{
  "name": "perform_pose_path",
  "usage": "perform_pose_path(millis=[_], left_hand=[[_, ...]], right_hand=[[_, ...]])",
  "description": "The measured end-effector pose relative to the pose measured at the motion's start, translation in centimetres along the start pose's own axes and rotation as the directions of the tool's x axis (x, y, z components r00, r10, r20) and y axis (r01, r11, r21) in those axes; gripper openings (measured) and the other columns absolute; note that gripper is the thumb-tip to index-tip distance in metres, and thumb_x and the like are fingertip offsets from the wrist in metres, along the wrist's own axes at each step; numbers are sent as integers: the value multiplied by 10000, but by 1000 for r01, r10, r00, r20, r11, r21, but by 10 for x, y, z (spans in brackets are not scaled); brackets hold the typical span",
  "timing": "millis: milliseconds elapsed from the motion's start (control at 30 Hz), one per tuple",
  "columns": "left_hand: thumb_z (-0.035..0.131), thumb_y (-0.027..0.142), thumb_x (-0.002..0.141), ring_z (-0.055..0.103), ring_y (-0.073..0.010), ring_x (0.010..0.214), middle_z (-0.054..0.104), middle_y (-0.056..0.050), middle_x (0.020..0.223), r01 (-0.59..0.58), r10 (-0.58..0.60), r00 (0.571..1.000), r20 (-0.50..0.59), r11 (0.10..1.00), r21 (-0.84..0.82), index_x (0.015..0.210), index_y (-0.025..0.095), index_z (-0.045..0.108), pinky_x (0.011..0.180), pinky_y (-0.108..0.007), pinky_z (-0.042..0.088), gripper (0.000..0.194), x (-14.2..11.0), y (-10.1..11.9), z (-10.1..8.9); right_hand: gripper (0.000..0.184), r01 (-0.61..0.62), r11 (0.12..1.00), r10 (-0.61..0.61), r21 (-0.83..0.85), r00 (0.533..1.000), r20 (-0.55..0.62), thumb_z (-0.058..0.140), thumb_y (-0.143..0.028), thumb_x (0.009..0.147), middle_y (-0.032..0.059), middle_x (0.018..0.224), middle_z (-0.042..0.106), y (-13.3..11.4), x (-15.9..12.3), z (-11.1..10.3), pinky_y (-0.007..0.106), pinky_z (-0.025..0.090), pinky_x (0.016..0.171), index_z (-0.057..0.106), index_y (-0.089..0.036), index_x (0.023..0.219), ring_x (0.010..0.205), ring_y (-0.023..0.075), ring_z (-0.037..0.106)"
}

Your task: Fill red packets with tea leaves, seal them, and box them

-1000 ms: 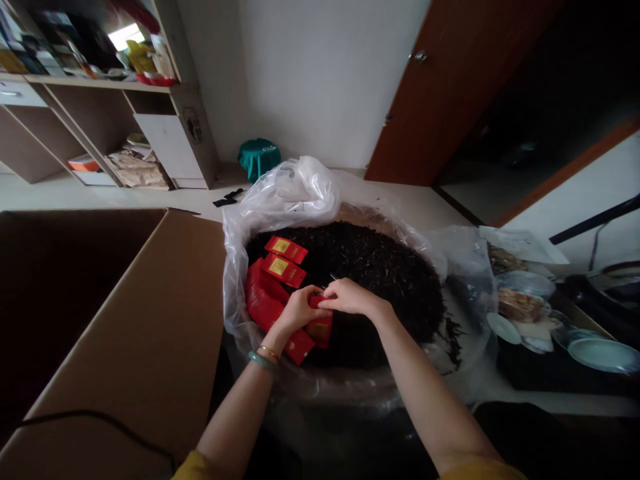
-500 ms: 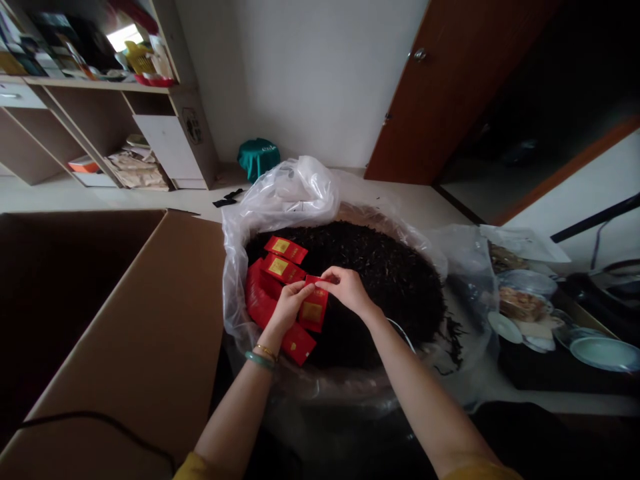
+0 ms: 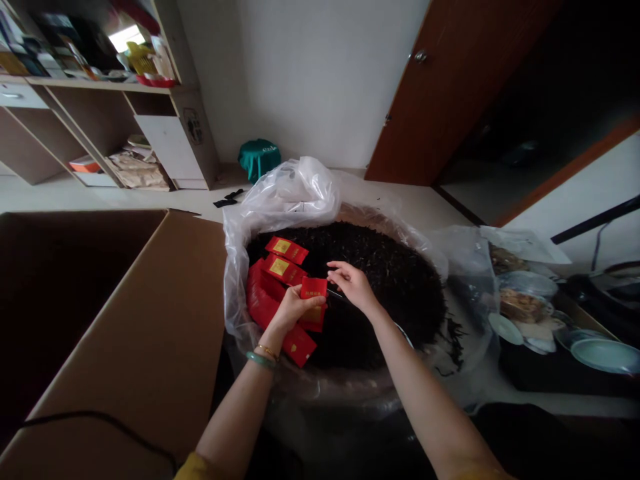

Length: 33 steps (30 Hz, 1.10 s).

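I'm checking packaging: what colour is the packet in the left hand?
The packet is red with gold-coloured print, best seen in the head view.

One head-worn camera looks forward and down at the nearby hands (image 3: 291, 308), the wall (image 3: 310, 87) well beyond.

We note a teal, rounded bundle (image 3: 259, 160) near the pale grey wall (image 3: 310, 80); rightward, a reddish-brown wooden door (image 3: 460, 87) with round metal knob (image 3: 421, 57).

Loose leaves (image 3: 390, 267) lay in an open plastic bag (image 3: 313, 183) at centre, packets (image 3: 286, 269) on their left side; carton (image 3: 150, 320) lower left, desk (image 3: 167, 143) upper left, door (image 3: 450, 80) upper right.
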<state>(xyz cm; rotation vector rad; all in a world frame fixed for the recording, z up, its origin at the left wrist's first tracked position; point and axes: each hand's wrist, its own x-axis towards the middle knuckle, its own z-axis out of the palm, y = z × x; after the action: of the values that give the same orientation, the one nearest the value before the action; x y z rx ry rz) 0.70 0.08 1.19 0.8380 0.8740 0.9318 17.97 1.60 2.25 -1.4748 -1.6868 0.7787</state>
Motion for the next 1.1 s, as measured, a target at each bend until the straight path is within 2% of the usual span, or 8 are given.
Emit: perform_pose_path(millis=[67,167,300,433,533,667,800,1100], left_hand=[[902,346,416,661,-150,585,725,-39,710,-6,6,1000,5,1000,-9,804,101,698,594,-243,520,502,1,-2,0],[898,341,435,666,-154,592,730,-48,725,-15,15,1000,16,1000,-8,804,100,703,602,-249,524,482,2,-4,-1],[898,351,432,671,-167,604,729,-53,719,-20,20,1000,16,1000,2,794,100,703,623,-265,526,482,3,-6,-3],[890,361,451,669,-174,617,730,-64,731,-24,24,999,22,999,35,809,96,707,618,-267,516,481,4,-6,-4],[886,376,455,658,-169,608,725,-64,714,-34,33,999,29,998,53,803,95,709,607,-261,505,481,4,-7,-5],[886,365,455,644,-163,602,720,-56,691,-39,36,999,37,995,96,776,98,713,605,-258,493,452,3,-6,-4],[890,376,429,632,-159,589,709,-39,657,-44,37,997,63,993,107,751,103,714,606,-262,488,458,1,-3,-2],[882,417,420,594,-122,532,697,-23,632,-18,12,998,54,993,115,691,101,687,558,-238,465,460,2,-5,-3]], right_hand=[[342,-52,961,62,-271,998,25,584,-246,831,53,914,685,13,-5,-3,299,479,789,591,-191,1168,859,190,640],[520,-73,735,161,-674,985,70,688,-208,751,104,1121,605,25,-14,2,331,445,841,540,-218,1249,986,239,594],[637,-99,572,225,-814,974,39,658,-239,782,135,1211,527,29,-17,16,341,437,833,413,-210,1369,1037,264,564],[554,-157,647,268,-746,963,30,599,-258,825,135,1209,558,37,-14,11,313,462,819,443,-176,1350,1065,252,576],[483,-178,784,190,-595,981,-43,593,-272,831,136,1200,610,42,-11,-9,343,481,868,521,-165,1296,1072,257,602],[453,17,979,-14,-203,1000,14,618,-324,819,103,1219,647,25,-8,-39,388,471,958,583,-194,1251,1094,241,620],[491,85,994,-68,-71,973,219,717,-323,731,73,1205,665,-14,-10,-42,393,487,954,632,-224,1204,1064,247,646],[317,101,969,-56,-226,979,198,671,-184,765,40,1072,723,-44,-13,-19,365,519,907,710,-252,1072,1008,252,677]])
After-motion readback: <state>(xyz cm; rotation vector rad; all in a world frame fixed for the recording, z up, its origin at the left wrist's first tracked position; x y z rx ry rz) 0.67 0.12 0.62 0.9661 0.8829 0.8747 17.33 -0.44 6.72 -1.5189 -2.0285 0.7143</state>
